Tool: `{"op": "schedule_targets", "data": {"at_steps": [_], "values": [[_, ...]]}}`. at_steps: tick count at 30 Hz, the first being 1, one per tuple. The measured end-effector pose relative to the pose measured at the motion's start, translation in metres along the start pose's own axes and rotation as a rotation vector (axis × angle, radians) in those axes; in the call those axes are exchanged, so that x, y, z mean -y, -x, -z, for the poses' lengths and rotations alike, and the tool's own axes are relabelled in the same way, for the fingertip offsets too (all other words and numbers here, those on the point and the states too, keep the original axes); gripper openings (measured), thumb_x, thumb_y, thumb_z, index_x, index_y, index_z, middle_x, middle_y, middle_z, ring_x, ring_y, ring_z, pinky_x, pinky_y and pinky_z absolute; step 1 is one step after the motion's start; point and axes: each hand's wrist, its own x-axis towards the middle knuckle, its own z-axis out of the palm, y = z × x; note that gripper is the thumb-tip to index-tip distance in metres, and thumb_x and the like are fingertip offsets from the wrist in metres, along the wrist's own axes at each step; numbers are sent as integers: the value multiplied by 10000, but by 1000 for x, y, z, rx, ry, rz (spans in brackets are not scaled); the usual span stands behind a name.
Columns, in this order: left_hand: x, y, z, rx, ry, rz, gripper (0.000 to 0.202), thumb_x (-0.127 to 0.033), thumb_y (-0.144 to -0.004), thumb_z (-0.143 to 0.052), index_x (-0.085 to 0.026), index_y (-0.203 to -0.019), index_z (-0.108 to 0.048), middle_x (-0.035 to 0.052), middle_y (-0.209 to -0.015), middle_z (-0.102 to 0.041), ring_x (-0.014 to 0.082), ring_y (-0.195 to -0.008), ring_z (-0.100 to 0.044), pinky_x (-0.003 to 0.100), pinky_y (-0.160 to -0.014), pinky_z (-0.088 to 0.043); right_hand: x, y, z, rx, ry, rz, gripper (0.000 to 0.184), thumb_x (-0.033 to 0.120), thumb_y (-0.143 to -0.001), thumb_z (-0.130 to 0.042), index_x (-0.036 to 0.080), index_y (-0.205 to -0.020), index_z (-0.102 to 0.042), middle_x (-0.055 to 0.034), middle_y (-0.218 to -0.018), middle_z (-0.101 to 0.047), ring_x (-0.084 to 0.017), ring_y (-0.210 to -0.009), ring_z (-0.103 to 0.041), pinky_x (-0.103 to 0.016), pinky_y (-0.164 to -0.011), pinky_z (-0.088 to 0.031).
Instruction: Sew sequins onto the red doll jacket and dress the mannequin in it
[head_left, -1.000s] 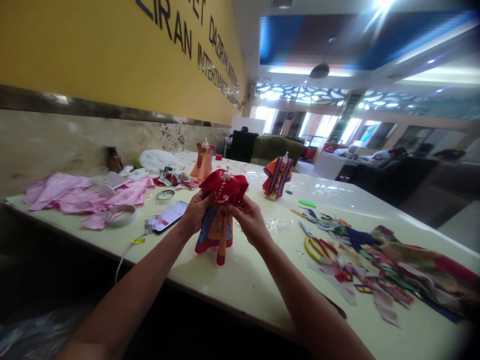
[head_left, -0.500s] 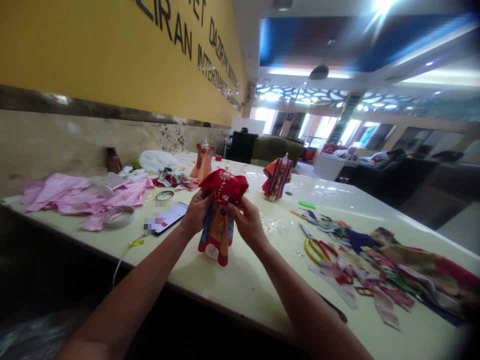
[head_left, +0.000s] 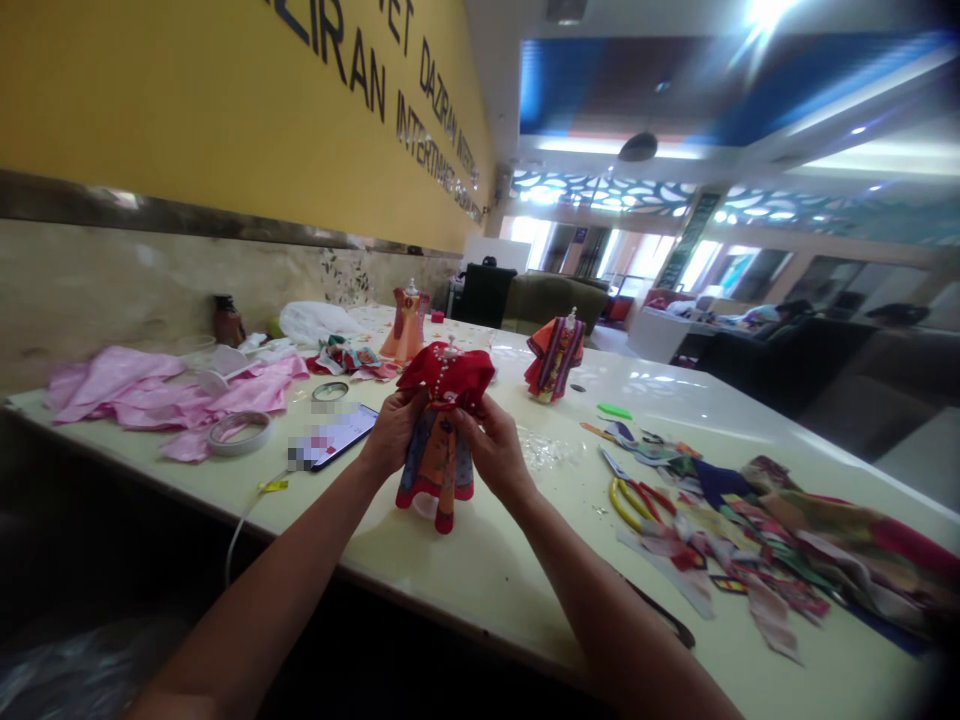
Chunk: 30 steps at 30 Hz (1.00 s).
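Note:
Between my hands, near the table's front edge, stands a small doll-sized dress with a red top, a line of pearl-like beads and a patterned, red-edged skirt. My left hand pinches its waist on the left side. On the other side my right hand is closed on the waist too, thumb in front. The fingers behind the cloth are hidden. A phone with a lit screen lies just left of my left hand. Clear beads are scattered to the right of my right hand.
Scissors with yellow handles lie beside fabric scraps on the right. Two dressed figures, one orange and one striped, stand farther back. Pink cloth and a tape roll are at left. A cable crosses the front edge.
The dress has turned slightly and its red top has dipped a little, with the skirt spreading differently. Both hands keep their hold at the waist.

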Motion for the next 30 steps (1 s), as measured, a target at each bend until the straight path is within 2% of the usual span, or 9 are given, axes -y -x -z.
{"op": "schedule_targets", "data": {"at_steps": [6, 11, 22, 30], "values": [[-1, 11, 8, 38, -47, -1, 293, -398, -777, -754, -133, -895, -717, 53, -789, -746, 174, -683, -703, 241, -635, -544, 1, 1, 1, 5, 17, 8, 228, 357, -880, -609, 225, -1060, -655, -43, -974, -692, -189, -860, -611, -345, -811, -493], [-1, 19, 13, 72, -63, 26, 335, -252, -716, -815, -183, -1028, -715, 54, -974, -752, 183, -795, -717, 247, -723, -549, 5, 1, 1, 11, -8, -2, 227, 379, -880, -610, 230, -1045, -654, -42, -972, -692, -195, -872, -612, -337, -804, -494], [-2, 22, 11, 84, -135, -9, 298, -271, -753, -788, -195, -1036, -733, 44, -980, -746, 163, -816, -702, 238, -758, -546, 0, 2, 1, 30, -174, -70, 258, 372, -850, -658, 241, -1069, -691, -38, -1015, -695, -218, -965, -613, -366, -885, -486], [-1, 24, 11, 38, -164, -18, 306, -277, -735, -802, -193, -1024, -744, 38, -990, -741, 156, -821, -692, 234, -768, -543, 0, 3, 1, 35, -160, -73, 290, 402, -850, -652, 248, -1095, -667, -36, -1052, -702, -219, -972, -624, -370, -885, -499]]}}
